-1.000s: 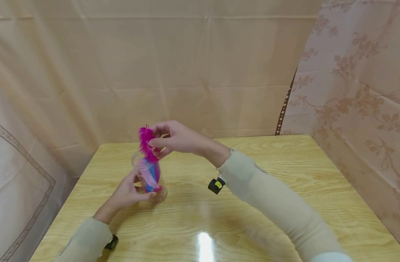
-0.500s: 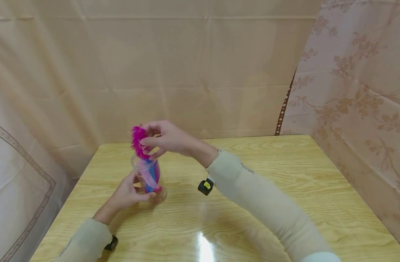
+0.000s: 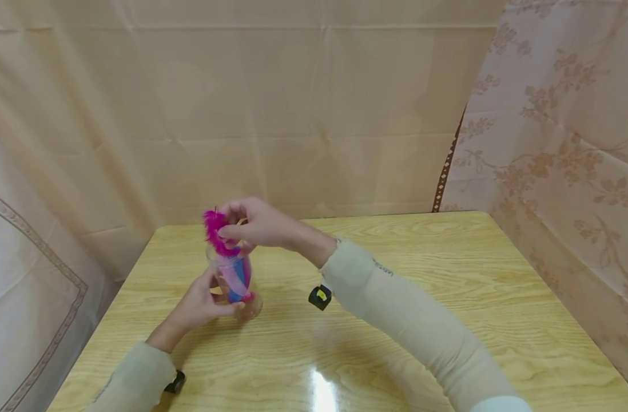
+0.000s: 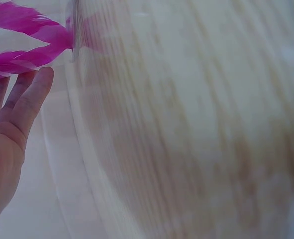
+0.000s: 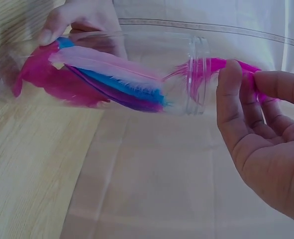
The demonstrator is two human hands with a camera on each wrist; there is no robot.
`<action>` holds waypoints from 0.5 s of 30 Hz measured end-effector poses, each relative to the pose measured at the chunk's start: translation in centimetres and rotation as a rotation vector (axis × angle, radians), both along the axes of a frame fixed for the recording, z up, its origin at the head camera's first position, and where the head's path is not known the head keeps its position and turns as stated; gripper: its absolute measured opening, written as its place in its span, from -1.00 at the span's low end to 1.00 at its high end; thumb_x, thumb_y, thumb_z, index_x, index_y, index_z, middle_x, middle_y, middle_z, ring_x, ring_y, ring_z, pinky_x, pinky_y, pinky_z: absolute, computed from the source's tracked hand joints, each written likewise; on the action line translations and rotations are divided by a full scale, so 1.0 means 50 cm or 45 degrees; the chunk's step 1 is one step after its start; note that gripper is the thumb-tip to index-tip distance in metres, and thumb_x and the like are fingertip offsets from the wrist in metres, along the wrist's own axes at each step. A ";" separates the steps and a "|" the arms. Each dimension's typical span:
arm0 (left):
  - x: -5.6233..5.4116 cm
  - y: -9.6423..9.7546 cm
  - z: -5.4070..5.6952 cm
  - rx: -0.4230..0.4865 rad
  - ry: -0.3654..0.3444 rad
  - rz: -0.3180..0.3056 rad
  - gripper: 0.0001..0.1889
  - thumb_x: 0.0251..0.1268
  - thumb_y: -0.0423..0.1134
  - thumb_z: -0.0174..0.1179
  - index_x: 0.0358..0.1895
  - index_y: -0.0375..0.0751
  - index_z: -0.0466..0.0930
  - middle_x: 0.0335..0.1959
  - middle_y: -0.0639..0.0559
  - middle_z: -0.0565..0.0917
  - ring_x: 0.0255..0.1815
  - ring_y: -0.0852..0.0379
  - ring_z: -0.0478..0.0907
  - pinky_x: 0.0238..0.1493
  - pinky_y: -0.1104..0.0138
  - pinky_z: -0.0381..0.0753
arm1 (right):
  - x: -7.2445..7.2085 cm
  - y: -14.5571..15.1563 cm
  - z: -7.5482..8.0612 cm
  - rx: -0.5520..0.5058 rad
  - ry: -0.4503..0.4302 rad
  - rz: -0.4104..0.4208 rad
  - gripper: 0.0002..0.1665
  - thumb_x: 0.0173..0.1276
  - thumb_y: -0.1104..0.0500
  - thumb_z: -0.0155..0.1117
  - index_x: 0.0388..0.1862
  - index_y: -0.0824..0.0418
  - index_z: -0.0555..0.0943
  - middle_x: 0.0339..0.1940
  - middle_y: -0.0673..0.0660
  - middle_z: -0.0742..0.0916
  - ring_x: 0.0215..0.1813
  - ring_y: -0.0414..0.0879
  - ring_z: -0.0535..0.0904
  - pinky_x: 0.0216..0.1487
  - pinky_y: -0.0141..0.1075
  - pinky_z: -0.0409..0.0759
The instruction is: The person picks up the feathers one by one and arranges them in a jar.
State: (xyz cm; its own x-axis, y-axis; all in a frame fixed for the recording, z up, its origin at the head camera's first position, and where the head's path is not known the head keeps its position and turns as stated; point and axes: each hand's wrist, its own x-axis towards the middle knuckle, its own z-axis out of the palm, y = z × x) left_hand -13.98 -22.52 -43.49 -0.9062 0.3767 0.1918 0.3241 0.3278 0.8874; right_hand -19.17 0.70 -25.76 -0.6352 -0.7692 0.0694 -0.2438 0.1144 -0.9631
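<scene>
A clear jar point(image 3: 254, 309) stands on the table at left, gripped low on its side by my left hand point(image 3: 198, 302). Inside it, the right wrist view shows a pale pink feather point(image 5: 107, 67), a blue and purple feather point(image 5: 137, 87) and magenta feathers point(image 5: 72, 92). Over the mouth, my right hand point(image 3: 265, 224) pinches a magenta feather point(image 3: 213, 232) between thumb and fingers. Its wispy end reaches through the threaded rim point(image 5: 199, 74). Two magenta strands point(image 4: 32, 25) show at the mouth in the left wrist view, beside the right fingers point(image 4: 32, 102).
The wood-grain table point(image 3: 396, 274) extends to the right of the jar. A beige cloth point(image 3: 319, 114) hangs behind it, and a floral cloth point(image 3: 566, 143) hangs on the right. Black wrist cameras point(image 3: 320, 297) are strapped below the sleeves.
My right hand has shifted left and then dipped with the magenta feather, bringing it lower at the jar's mouth. The left hand and jar stay in place.
</scene>
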 end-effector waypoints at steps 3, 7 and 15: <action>0.000 0.000 0.001 -0.001 -0.003 0.000 -0.10 0.05 -0.40 0.55 0.45 0.00 0.23 0.22 -0.09 0.49 0.06 -0.20 0.52 -0.04 0.19 0.71 | -0.001 -0.002 -0.004 0.062 0.063 -0.007 -0.79 0.50 0.34 0.22 0.07 0.36 0.58 -0.23 0.17 0.64 -0.26 -0.08 0.63 -0.29 -0.12 0.75; 0.000 0.001 0.004 -0.016 -0.006 0.008 -0.10 0.05 -0.38 0.56 0.45 0.00 0.23 0.24 -0.09 0.48 0.08 -0.21 0.51 -0.04 0.19 0.71 | -0.003 -0.005 -0.009 0.152 0.199 -0.004 -0.76 0.50 0.32 0.23 0.09 0.33 0.59 -0.24 0.14 0.68 -0.36 -0.10 0.62 -0.36 -0.16 0.73; 0.001 0.003 0.007 -0.028 -0.016 0.013 -0.13 0.06 -0.38 0.55 0.42 -0.02 0.24 0.23 -0.08 0.47 0.09 -0.20 0.50 -0.03 0.19 0.71 | -0.002 -0.005 -0.012 0.236 0.344 -0.004 -0.77 0.46 0.28 0.29 0.06 0.29 0.61 -0.27 0.08 0.71 -0.38 -0.10 0.63 -0.44 -0.27 0.66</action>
